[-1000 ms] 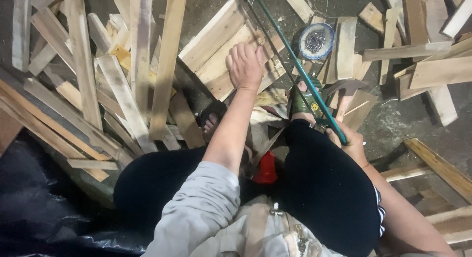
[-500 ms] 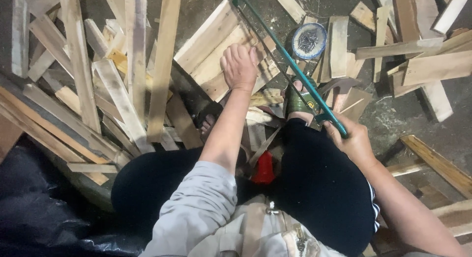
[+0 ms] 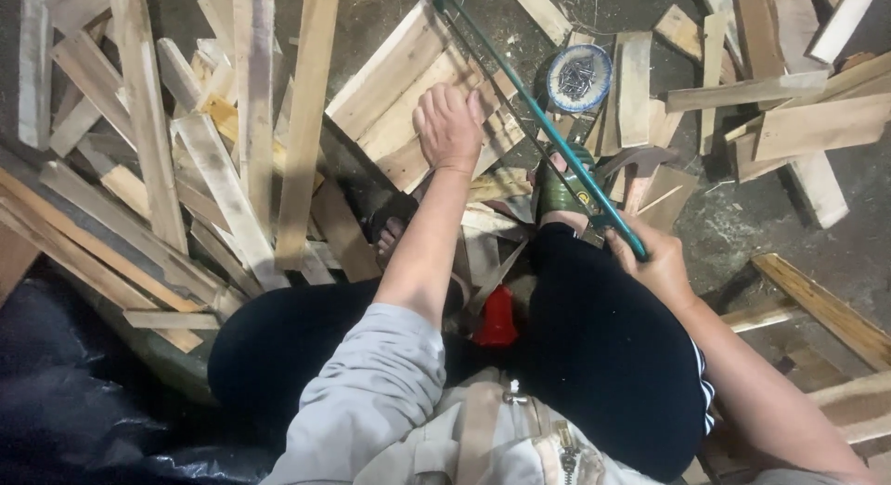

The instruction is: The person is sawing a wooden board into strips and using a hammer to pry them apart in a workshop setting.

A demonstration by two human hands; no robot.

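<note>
Left arm: grey long sleeve pushed up to the elbow, bare forearm stretched straight forward from the body between the knees. Left hand (image 3: 449, 125): palm down, fingers together and pointing away, pressed flat, wrist slightly bent back.

Right arm: bare forearm, entering from the lower right corner, angled up and inward over the right knee. Right hand (image 3: 657, 262): closed in a fist, knuckles outward, thumb side up, wrist straight.

Legs: both in black trousers, knees bent and spread apart. Feet: in sandals, ahead of the knees, partly hidden.
</note>
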